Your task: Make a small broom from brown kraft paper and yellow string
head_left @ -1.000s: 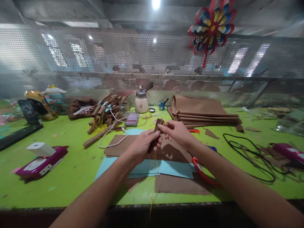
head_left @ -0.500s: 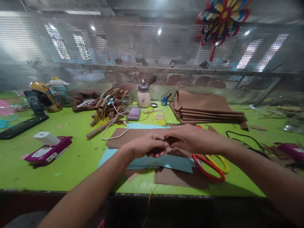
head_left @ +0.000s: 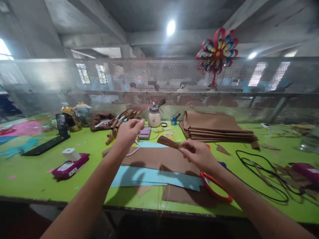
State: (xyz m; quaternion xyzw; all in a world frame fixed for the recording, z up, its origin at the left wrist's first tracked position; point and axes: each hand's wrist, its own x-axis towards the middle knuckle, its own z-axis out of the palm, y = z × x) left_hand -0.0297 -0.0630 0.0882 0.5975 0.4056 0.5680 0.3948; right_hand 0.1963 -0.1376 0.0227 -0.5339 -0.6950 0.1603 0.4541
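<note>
- Nearest first: yellow thread [head_left: 158,202] is draped towards the near edge of the green table [head_left: 30,179]; it is best kept from being snagged by a sleeve or wrist.
- Near right, the red-handled scissors [head_left: 214,195] are partly hidden by the forearm; a little more room there would be wise.
- Across the middle, blue paper [head_left: 149,174] and brown sheets [head_left: 152,157] are spread; they should not be leaned on or creased.
- And above them, here it is: the folded brown paper [head_left: 168,142], gripped at its right end by the right hand [head_left: 198,152], its left end free and loosely fanned. The pleats should be pinched firmly but not crushed, so that their edges stay level.
- To the left, the left hand [head_left: 128,132] is raised, well apart from the bundle, fingers drawn together; whether anything fine is pinched there cannot be told. Steadying would be best given at the loose end.
- Farther off, paper rolls [head_left: 124,118] are heaped left, a brown stack [head_left: 211,122] right.
</note>
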